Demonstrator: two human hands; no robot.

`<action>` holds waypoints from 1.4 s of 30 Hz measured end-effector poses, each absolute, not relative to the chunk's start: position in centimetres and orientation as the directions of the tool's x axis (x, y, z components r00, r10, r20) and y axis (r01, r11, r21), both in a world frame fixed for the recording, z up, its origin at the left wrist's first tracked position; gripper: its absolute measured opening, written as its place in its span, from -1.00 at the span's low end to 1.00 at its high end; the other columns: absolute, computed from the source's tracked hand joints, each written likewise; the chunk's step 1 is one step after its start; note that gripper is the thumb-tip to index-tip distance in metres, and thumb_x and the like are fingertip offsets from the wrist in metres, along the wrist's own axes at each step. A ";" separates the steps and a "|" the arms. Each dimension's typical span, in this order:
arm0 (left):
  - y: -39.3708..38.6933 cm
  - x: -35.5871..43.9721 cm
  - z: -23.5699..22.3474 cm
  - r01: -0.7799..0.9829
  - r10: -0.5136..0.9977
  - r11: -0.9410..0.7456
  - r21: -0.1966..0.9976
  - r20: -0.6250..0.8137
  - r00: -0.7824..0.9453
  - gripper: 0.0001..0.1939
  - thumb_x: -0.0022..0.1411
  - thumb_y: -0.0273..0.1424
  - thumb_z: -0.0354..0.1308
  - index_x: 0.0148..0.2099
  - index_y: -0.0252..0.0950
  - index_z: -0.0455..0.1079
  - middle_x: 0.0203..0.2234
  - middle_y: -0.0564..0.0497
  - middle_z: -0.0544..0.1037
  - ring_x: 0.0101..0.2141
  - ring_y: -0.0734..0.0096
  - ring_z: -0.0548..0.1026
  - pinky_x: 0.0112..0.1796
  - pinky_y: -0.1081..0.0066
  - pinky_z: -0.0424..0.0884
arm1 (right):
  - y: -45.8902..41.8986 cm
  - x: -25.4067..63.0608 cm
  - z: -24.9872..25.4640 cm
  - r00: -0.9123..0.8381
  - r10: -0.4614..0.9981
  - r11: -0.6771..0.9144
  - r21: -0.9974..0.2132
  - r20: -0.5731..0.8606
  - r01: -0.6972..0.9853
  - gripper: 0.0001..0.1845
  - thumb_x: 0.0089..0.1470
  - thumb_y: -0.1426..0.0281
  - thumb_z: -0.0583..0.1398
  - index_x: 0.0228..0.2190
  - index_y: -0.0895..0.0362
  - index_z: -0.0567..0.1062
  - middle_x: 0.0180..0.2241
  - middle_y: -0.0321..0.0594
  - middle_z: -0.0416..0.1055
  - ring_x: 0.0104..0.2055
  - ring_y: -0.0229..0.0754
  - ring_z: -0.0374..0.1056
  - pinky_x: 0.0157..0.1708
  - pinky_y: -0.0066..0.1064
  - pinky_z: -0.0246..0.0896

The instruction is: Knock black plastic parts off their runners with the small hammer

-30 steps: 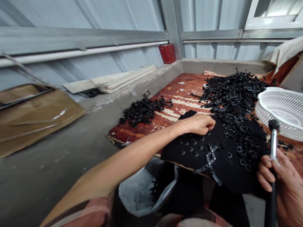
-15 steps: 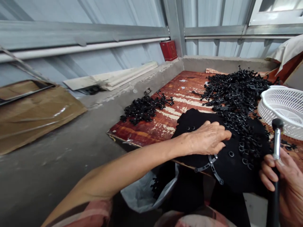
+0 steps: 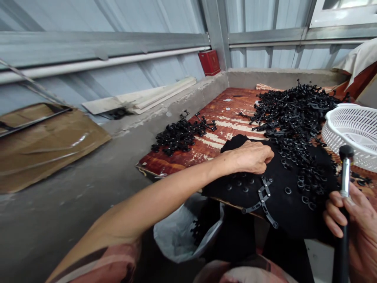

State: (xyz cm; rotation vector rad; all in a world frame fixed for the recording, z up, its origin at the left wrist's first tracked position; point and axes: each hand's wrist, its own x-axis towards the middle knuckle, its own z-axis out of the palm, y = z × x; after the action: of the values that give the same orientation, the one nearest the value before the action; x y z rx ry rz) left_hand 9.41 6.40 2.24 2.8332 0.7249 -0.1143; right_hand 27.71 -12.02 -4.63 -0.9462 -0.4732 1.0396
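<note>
Head camera looks down on a worn red board (image 3: pixel 206 151) with a black cloth (image 3: pixel 282 208) draped over its near edge. The left hand (image 3: pixel 250 157) rests knuckles-up on the cloth, fingers curled under toward the small black rings (image 3: pixel 240 184) scattered beside it; whether a ring is pinched between them I cannot tell. The right hand (image 3: pixel 353 224) is closed round the dark handle of a small hammer (image 3: pixel 344 188), held upright with its head clear of the cloth. A black plastic runner frame (image 3: pixel 262 198) lies on the cloth just below the left hand.

My reading is that the person is sorting loose rings off the cloth, between blows. The next move seems to call for a careful fingertip pinch, since the rings are small and lie black on black. A big heap of parts (image 3: pixel 294 108) sits behind, a smaller heap (image 3: pixel 176 137) to the left, a white basket (image 3: pixel 350 135) at right.
</note>
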 end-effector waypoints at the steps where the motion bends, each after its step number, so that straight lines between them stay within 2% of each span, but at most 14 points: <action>1: 6.4 9.3 2.3 0.498 0.471 -0.850 0.171 -0.176 0.865 -0.88 0.02 -0.54 0.02 -0.42 -0.27 0.36 -0.50 0.02 0.47 -0.42 0.36 0.38 -0.41 0.38 0.16 | -12.0 27.8 -4.7 0.459 0.884 0.185 -0.839 -0.086 -0.512 -0.78 0.07 0.45 0.28 -0.19 0.10 0.46 -0.42 -0.31 0.17 -0.57 -0.35 0.04 -0.73 -0.63 0.16; 5: 5.8 9.7 2.2 0.494 0.451 -0.861 0.121 -0.266 0.852 -0.83 0.05 -0.58 0.00 -0.36 -0.26 0.36 -0.44 0.02 0.50 -0.36 0.35 0.41 -0.37 0.37 0.18 | -12.0 28.0 -4.9 0.447 0.893 0.183 -0.856 -0.062 -0.483 -0.78 0.04 0.45 0.29 -0.22 0.11 0.45 -0.43 -0.30 0.16 -0.58 -0.34 0.04 -0.74 -0.61 0.16; 9: 5.5 9.6 2.1 0.468 0.443 -0.880 0.079 -0.217 0.870 -0.81 0.10 -0.56 0.00 -0.23 -0.27 0.35 -0.37 0.00 0.52 -0.31 0.31 0.43 -0.29 0.33 0.19 | -11.9 27.8 -4.7 0.448 0.891 0.171 -0.865 -0.068 -0.472 -0.75 -0.01 0.45 0.32 -0.24 0.10 0.45 -0.44 -0.31 0.17 -0.58 -0.34 0.04 -0.75 -0.61 0.16; 11: 5.7 9.2 2.3 0.470 0.450 -0.877 0.102 -0.170 0.877 -0.81 0.14 -0.54 -0.01 -0.20 -0.27 0.34 -0.33 0.00 0.53 -0.28 0.32 0.42 -0.28 0.34 0.20 | -11.9 27.7 -4.5 0.455 0.887 0.169 -0.864 -0.076 -0.475 -0.74 -0.02 0.46 0.32 -0.24 0.10 0.45 -0.43 -0.31 0.18 -0.58 -0.35 0.04 -0.74 -0.61 0.17; 14: 5.9 8.3 2.7 0.485 0.473 -0.863 0.145 -0.110 0.874 -0.82 0.17 -0.55 -0.04 -0.24 -0.26 0.35 -0.32 0.01 0.51 -0.27 0.35 0.40 -0.26 0.37 0.21 | -11.9 27.6 -4.5 0.468 0.880 0.178 -0.862 -0.077 -0.475 -0.72 -0.04 0.48 0.33 -0.23 0.10 0.46 -0.43 -0.31 0.18 -0.58 -0.35 0.06 -0.75 -0.63 0.17; 20: 4.7 7.2 2.4 0.463 0.447 -0.877 0.129 -0.135 0.884 -0.85 0.19 -0.55 -0.01 -0.26 -0.27 0.35 -0.31 0.01 0.45 -0.21 0.33 0.32 -0.23 0.34 0.18 | -12.0 27.7 -4.6 0.472 0.879 0.183 -0.863 -0.071 -0.471 -0.73 -0.04 0.48 0.33 -0.24 0.11 0.45 -0.43 -0.30 0.19 -0.59 -0.35 0.06 -0.76 -0.62 0.16; 26: 4.6 7.8 1.0 0.426 0.418 -0.898 0.113 -0.085 0.904 -0.87 0.23 -0.54 -0.01 -0.34 -0.29 0.33 -0.33 -0.02 0.40 -0.26 0.33 0.26 -0.33 0.35 0.12 | -12.0 27.9 -4.5 0.458 0.886 0.182 -0.861 -0.065 -0.474 -0.74 -0.03 0.47 0.33 -0.25 0.10 0.44 -0.45 -0.31 0.16 -0.61 -0.37 0.05 -0.77 -0.64 0.15; 34: 5.7 8.2 0.1 0.429 0.435 -0.897 0.105 0.041 0.899 -0.89 0.24 -0.50 -0.01 -0.27 -0.29 0.35 -0.29 -0.04 0.39 -0.25 0.31 0.26 -0.29 0.33 0.18 | -11.8 28.0 -4.8 0.441 0.896 0.183 -0.863 -0.051 -0.472 -0.77 0.00 0.49 0.29 -0.24 0.11 0.43 -0.45 -0.32 0.13 -0.61 -0.38 0.04 -0.78 -0.65 0.15; 39: 4.7 6.5 2.0 0.448 0.437 -0.878 0.167 -0.100 0.894 -0.88 0.24 -0.51 0.01 -0.31 -0.29 0.36 -0.34 -0.02 0.39 -0.23 0.33 0.28 -0.24 0.35 0.19 | -11.8 28.1 -4.9 0.434 0.899 0.163 -0.873 -0.061 -0.460 -0.77 -0.01 0.48 0.30 -0.26 0.11 0.42 -0.45 -0.31 0.15 -0.62 -0.36 0.06 -0.79 -0.63 0.16; 42: 4.1 6.0 2.2 0.452 0.431 -0.880 0.148 -0.150 0.890 -0.93 0.22 -0.49 0.05 -0.31 -0.28 0.35 -0.32 -0.02 0.38 -0.22 0.30 0.27 -0.25 0.34 0.18 | -11.7 28.4 -5.0 0.435 0.899 0.161 -0.885 -0.052 -0.438 -0.74 -0.09 0.46 0.35 -0.32 0.10 0.43 -0.49 -0.33 0.15 -0.66 -0.36 0.04 -0.84 -0.62 0.10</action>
State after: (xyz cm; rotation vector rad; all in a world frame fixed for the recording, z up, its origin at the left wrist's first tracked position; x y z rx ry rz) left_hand 6.05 4.11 2.20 2.8782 0.6784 -0.1681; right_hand 28.45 -11.68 -5.03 -0.9959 -0.5666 1.0302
